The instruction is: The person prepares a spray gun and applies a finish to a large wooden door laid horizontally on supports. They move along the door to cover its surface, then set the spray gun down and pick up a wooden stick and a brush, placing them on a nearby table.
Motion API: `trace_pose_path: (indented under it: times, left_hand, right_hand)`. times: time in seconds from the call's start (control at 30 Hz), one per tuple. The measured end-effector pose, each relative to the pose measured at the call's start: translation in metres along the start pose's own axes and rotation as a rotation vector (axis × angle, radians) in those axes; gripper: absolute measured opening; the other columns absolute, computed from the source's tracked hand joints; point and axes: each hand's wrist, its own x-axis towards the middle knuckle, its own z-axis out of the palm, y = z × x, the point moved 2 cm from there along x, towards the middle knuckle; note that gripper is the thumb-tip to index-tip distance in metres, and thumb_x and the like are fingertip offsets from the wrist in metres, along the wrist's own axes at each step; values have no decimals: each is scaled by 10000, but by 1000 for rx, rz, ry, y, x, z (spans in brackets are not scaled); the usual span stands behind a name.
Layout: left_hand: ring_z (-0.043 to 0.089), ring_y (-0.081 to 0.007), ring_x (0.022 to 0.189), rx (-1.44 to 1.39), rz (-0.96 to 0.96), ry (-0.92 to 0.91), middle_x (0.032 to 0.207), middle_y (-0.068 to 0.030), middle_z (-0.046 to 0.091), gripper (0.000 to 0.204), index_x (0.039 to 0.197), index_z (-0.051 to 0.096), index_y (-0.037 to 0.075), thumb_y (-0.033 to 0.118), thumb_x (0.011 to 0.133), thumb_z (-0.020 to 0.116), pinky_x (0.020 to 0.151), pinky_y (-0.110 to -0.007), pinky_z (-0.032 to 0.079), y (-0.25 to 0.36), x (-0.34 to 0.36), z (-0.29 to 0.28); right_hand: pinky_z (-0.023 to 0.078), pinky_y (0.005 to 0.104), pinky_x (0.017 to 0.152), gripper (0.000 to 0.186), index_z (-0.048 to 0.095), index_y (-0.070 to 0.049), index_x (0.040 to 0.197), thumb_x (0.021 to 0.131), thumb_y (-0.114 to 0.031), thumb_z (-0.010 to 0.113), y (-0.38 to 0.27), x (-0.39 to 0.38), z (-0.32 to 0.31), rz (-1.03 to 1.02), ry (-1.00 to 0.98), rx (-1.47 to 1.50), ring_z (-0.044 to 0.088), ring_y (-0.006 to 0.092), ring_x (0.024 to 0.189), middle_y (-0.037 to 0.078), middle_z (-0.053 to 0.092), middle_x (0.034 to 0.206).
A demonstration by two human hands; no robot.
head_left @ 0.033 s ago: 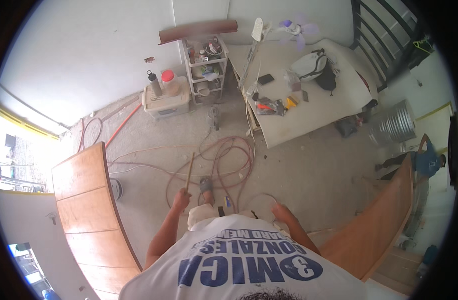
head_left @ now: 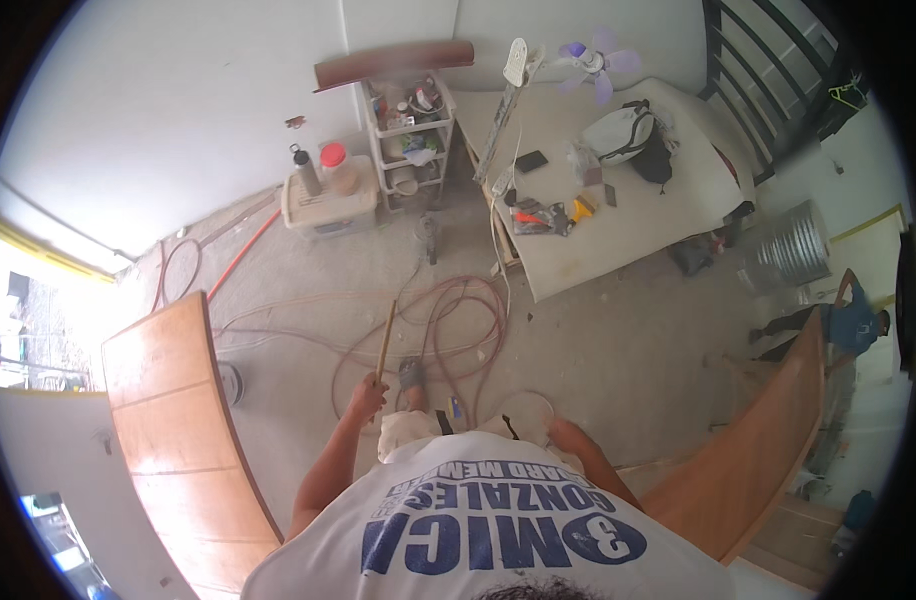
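My left hand is closed around the lower end of a thin wooden stick, which points away from me above the floor. Beyond it lies a loosely coiled reddish hose. Low at my right side hangs my right hand, beside my light shorts. Its fingers are not clear enough to read, and nothing shows in it. One foot in a grey slipper stands near the coil.
Wooden panels stand at left and right. Ahead are a storage box, a shelf cart and a bed board carrying tools and a bag. A person in blue is at far right. Hoses cross the floor.
The stick's tip has shifted slightly to the right and away from me. My right hand looks slightly lower and nearer my body. The view has moved a little.
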Motion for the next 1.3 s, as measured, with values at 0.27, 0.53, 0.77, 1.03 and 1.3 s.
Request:
trace_pose_path:
  times: [0.27,0.53,0.77,1.03,1.3]
  left_hand:
    - [659,-446,957,389,222,-146,1032,-266,681,378,1137,647,17,351,1018,516,813,-493,509,130,157,12]
    - [631,-463,1014,330,504,-107,1013,-304,650,377,1144,624,34,375,1000,552,823,-511,491,267,281,166]
    - [662,-383,743,282,61,16,775,-223,656,297,1007,677,24,306,916,672,667,-469,491,381,351,318]
    - [634,-316,657,230,205,293,728,-192,639,370,1203,656,-4,214,909,608,631,-448,483,545,515,440]
    - [638,-143,878,-439,107,177,1011,-46,625,434,1357,574,48,265,981,582,688,-304,530,675,684,514]
  right_hand:
    - [518,441,802,243,683,6,1010,888,-176,578,97,11,-25,108,108,110,649,397,902,253,671,960]
    - [517,441,803,325,681,41,1043,998,-255,554,279,197,-238,510,208,276,675,299,888,191,696,959]
    - [502,504,856,272,617,33,1048,980,-221,545,327,549,-537,16,412,177,625,441,1014,267,657,1031]
    - [526,485,838,199,653,-41,1044,885,-47,534,276,820,-755,-429,933,56,664,384,981,216,679,1030]
    - [549,469,831,120,709,-64,856,850,-92,593,318,770,-767,-297,309,-501,685,347,979,160,684,992]
